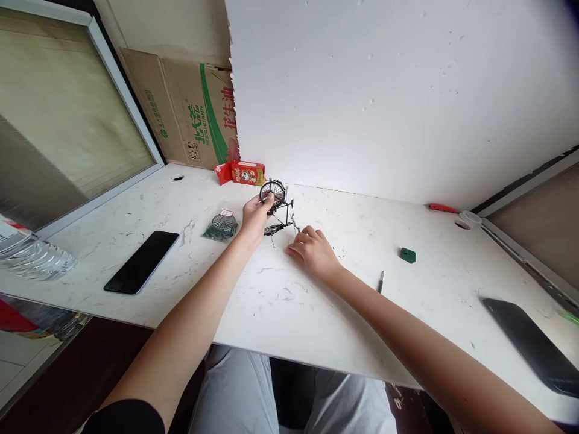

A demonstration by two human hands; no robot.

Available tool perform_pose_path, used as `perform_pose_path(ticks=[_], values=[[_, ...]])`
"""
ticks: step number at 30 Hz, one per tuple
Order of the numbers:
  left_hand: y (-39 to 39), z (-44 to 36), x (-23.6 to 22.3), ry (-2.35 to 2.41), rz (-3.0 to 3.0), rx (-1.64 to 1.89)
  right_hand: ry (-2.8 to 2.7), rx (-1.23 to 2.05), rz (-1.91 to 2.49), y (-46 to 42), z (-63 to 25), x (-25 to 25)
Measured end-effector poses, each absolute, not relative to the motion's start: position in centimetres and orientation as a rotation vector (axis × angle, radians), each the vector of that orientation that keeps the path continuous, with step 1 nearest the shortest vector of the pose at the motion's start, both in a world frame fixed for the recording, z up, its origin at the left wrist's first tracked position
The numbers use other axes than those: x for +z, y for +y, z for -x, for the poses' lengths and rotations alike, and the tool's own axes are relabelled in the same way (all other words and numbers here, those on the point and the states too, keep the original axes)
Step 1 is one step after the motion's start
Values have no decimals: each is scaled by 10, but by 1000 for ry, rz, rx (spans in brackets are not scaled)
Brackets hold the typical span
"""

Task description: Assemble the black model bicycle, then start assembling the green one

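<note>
A small black model bicycle [289, 208] is tilted above the table in my left hand [257, 216]. My left thumb presses on its spoked wheel [272, 191], and the other fingers are hidden behind. Close to the handlebar end of the bicycle, my right hand [314, 252] rests low at the tabletop with fingers curled and pinched together. Whatever lies between those fingertips is too small or hidden to make out. Left of my left hand, a clear bag of parts [221, 226] with a spoked wheel in it lies on the table.
On the white table [262, 307] lie a screwdriver [380, 282], a green block [408, 255], a phone [142, 262] and a dark, flat object [534, 343]. A red box [248, 173] stands at the back. A water bottle [34, 250] sits far left, a red-handled tool [443, 208] far right.
</note>
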State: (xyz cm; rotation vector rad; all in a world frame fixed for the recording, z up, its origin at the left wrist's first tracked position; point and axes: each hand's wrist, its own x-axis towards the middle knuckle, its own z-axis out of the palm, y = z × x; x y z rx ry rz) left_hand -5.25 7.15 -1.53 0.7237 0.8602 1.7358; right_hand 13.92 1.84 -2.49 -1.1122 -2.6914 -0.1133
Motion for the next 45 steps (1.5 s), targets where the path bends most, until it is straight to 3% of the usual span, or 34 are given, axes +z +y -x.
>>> perform_pose_path(ticks=[6,15,17,21,24,32,38,45], values=[[69,60,-12,670,-713,1606,-2614,4,1178,14,-142,-27],[52,67,-2,368,-572,1321,-2618,-183,1288,17,-149,-35],[51,67,-3,333,-566,1293,-2555,-97,1268,18,-159,-34],[51,66,-8,311,-576,1253,-2146,481,1188,18,-178,-28],[50,64,-10,313,-587,1226,-1949,701,1197,16,-185,-24],[46,48,-12,454,-664,1217,-1870,700,1220,20,-187,-32],[51,40,-18,615,-762,1140,-1409,1114,1292,19,-189,-19],[50,35,-21,760,-789,1131,-1340,1029,1237,20,-192,-12]])
